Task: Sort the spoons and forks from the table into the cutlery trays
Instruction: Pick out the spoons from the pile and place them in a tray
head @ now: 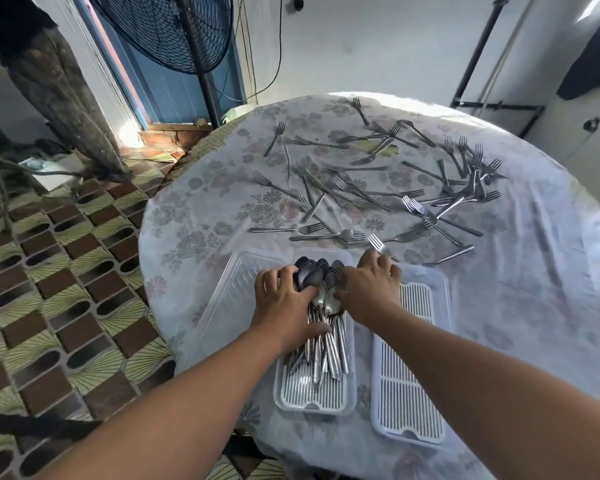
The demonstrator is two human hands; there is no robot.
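Observation:
A bundle of steel spoons (321, 327) lies in the left cutlery tray (312, 400), bowls pointing away from me. My left hand (286, 303) presses on the bundle from the left, fingers on the bowls and thumb across the handles. My right hand (371, 285) cups the spoon bowls from the right, and a fork (378, 244) sticks out past its fingers. The right cutlery tray (409, 386) with a slatted insert holds nothing. Several forks (378, 188) lie scattered over the far half of the table.
A clear plastic lid (222, 299) lies left of the spoon tray on the round table with a floral cloth (187, 244). A standing fan (174, 32) and another person's legs (63, 98) are beyond the table to the left. The tiled floor is on the left.

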